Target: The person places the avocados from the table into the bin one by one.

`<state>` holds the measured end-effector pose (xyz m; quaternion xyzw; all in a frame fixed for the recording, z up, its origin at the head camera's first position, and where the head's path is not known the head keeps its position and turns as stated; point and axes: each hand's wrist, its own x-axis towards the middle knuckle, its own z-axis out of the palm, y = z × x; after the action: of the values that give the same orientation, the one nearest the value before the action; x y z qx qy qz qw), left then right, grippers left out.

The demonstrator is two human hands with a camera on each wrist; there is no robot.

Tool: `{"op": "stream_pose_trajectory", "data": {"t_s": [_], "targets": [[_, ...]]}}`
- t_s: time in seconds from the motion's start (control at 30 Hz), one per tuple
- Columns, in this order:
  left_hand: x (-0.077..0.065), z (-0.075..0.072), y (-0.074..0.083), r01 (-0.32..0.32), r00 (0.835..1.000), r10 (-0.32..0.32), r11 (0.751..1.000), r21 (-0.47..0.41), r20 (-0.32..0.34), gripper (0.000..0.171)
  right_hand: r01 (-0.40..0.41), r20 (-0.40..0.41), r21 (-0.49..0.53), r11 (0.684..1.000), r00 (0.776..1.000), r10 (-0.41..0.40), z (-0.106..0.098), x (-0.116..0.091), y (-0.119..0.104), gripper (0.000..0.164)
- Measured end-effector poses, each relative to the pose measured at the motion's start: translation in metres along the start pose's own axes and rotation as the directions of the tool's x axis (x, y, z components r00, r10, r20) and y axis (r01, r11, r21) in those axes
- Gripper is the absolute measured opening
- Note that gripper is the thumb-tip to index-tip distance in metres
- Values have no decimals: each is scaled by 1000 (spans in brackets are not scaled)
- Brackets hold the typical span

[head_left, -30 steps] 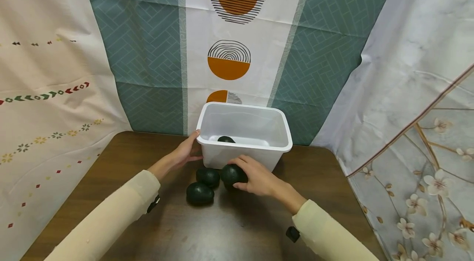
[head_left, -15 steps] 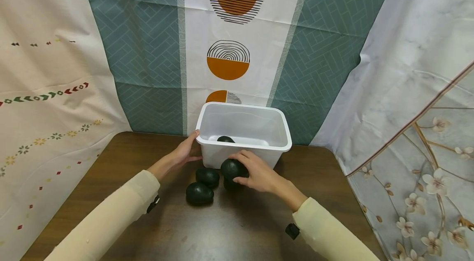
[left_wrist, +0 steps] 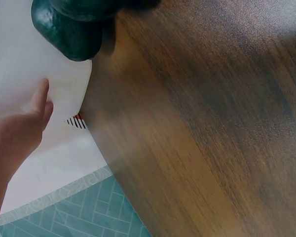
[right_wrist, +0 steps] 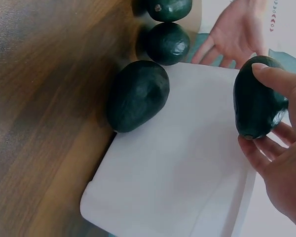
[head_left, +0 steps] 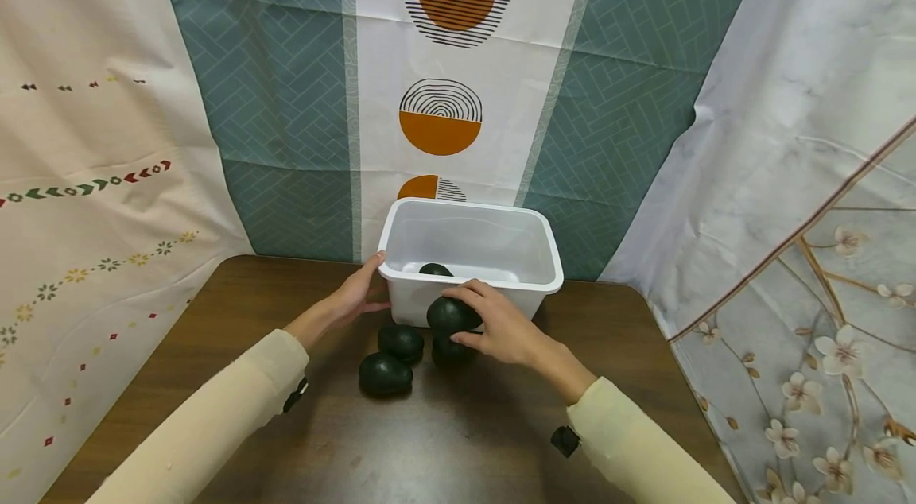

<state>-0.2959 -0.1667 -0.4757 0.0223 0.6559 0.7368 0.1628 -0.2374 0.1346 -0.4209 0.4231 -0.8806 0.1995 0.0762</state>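
Note:
In the head view my right hand (head_left: 501, 325) grips a dark green avocado (head_left: 452, 316) between thumb and fingers, raised in front of the white bin (head_left: 468, 299). Another avocado (head_left: 449, 353) lies partly hidden below it. The right wrist view shows the held avocado (right_wrist: 256, 101) upright beside the bin, thumb over one end. My left hand (head_left: 352, 294) rests against the bin's left end, its fingertips at the rim; the left wrist view shows its fingers (left_wrist: 41, 98) extended along the wall. Two more avocados, one nearer the bin (head_left: 401, 342) and one in front (head_left: 386, 374), lie on the table.
Inside the bin, one avocado (head_left: 435, 269) shows above the front rim. The bin stands at the back of the brown wooden table (head_left: 401, 448), close to a patterned hanging cloth (head_left: 286, 130). More cloth hangs at both sides.
My right hand has lifted its avocado upward along the bin's front, uncovering more of the avocado beneath. The left hand stays at the bin's end.

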Motion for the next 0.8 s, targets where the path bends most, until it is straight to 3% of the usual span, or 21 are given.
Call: {"op": "stream_pose_trajectory", "data": {"t_s": [0.8], "targets": [[-1, 0, 0, 17, 1000, -17, 1000, 1, -6, 81, -5, -48, 8, 1000, 999, 5, -24, 6, 0, 65]]}}
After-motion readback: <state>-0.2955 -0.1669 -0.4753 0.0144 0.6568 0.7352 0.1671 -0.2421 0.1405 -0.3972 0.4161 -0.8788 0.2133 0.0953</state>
